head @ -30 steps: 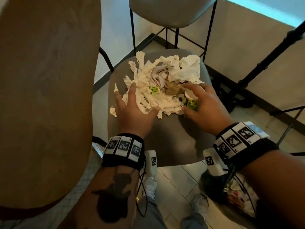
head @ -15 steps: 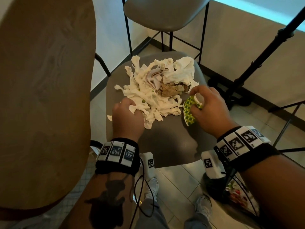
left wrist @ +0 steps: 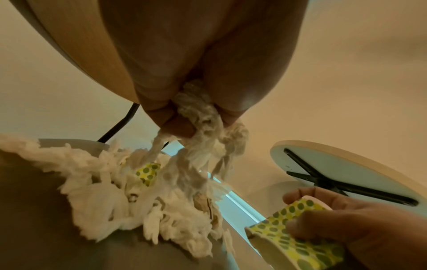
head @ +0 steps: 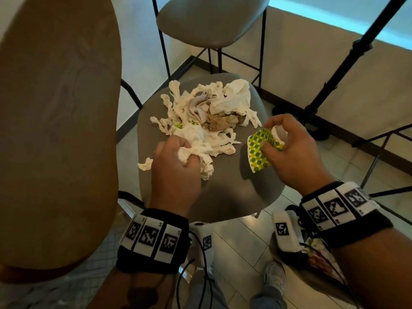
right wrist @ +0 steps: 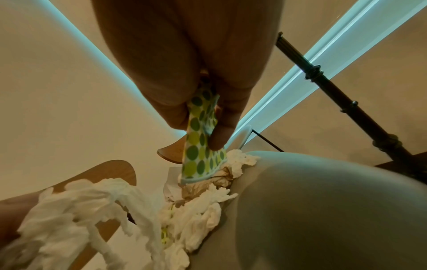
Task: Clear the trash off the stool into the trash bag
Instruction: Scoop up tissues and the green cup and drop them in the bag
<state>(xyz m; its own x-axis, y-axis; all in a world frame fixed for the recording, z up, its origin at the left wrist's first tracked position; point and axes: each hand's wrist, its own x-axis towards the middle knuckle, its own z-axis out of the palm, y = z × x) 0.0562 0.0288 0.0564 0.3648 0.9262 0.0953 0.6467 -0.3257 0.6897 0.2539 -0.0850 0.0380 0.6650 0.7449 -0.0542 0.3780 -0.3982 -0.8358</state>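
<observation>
**Both hands loaded, bag down by the right foot**

From the head camera: the left hand (head: pixel 176 172) is fisted round a clump of white tissue (head: pixel 200 152), whose strands trail forward into the heap of trash (head: pixel 207 110) on the grey stool (head: pixel 234 197). The right hand (head: pixel 292 150) pinches a crushed green-dotted paper cup (head: pixel 259 150), its long axis running from the fingers down toward the person. What looks like the trash bag (head: pixel 316 257) sits on the floor below the right wrist, dark-rimmed with colourful scraps inside, so the right hand is the nearer; I'd judge the drop goes down and back from there.

From the left wrist: fingers (left wrist: pixel 175 126) curled tight on the tissue, strands hanging down to the heap, where another dotted scrap (left wrist: pixel 148 171) lies half buried among tissue and brown paper.

From the right wrist: thumb and fingers (right wrist: pixel 219 135) clamp the flattened cup, its rim pointing down at the brown paper (right wrist: pixel 203 186) in the heap. The bag is not seen here.
</observation>
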